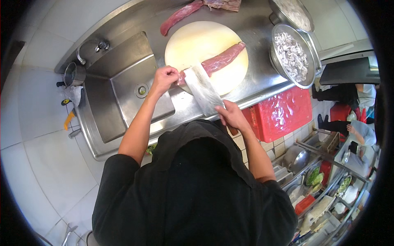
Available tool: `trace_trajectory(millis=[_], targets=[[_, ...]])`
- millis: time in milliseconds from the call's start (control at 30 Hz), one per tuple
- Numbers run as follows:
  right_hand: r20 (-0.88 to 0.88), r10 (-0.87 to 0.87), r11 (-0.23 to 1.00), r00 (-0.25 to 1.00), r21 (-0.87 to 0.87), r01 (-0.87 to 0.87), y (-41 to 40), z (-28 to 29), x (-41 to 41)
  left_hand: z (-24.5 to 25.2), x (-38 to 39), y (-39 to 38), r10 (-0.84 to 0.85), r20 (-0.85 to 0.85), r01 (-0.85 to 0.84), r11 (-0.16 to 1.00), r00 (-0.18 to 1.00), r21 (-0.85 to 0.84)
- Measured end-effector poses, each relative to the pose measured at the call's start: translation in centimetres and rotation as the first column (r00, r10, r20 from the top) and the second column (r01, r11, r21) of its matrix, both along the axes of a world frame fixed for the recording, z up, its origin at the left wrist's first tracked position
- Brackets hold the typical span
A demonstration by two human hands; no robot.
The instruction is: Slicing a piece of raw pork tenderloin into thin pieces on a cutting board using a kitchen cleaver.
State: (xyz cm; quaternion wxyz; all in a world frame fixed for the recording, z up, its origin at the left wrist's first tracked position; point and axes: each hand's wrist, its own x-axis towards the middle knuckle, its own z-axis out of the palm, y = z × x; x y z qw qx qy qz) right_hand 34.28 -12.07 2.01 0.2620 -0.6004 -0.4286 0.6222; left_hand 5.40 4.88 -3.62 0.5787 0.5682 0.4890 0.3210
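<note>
A long piece of raw meat (223, 60) lies diagonally across a round, pale cutting board (197, 40). Its near left end is pinched in the fingers of my left hand (166, 78), at the board's lower left edge. In my right hand (232, 115) is the wooden handle of a broad cleaver (203, 90), whose blade lies over the meat close to my left fingers. How far the edge is into the meat is hidden. Beyond the board, on the steel counter (258, 70), lies another long strip of raw meat (181, 15) beside a paler, larger piece (223, 3).
To the left is a steel sink (129, 77) with a faucet (80, 55) and a metal pot (75, 73). Steel bowls of pale, curled food (291, 57) stand at the right. A red tub (280, 113) is below the counter edge. People (363, 132) stand farther right, near shelving.
</note>
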Motion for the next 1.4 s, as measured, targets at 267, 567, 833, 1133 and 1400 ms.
trace_trajectory(millis=[267,567,833,1133,1400], targets=[[0.045,-0.124,0.990,0.991,-0.061,0.126,-2.4,-0.2,1.0,2.9,0.8,-3.0,-0.019,-0.232,0.089,0.951,0.973,0.297],[0.181,-0.094,0.994,0.979,0.073,0.082,-2.1,-0.6,-0.4,5.1,3.6,-5.3,0.047,-0.664,0.422,0.738,0.746,0.526],[0.271,-0.167,0.983,0.948,0.125,0.138,-2.9,0.5,-0.1,3.7,2.2,-4.9,-0.050,-0.494,0.236,0.917,0.868,0.321],[0.238,-0.186,0.982,0.953,0.086,0.170,-2.9,2.3,0.8,1.4,2.1,-4.0,0.130,-0.378,0.044,0.907,0.917,0.419],[0.173,-0.149,0.989,0.974,0.024,0.147,-2.2,0.4,-0.7,2.8,3.0,-4.2,0.082,-0.498,0.221,0.825,0.864,0.519]])
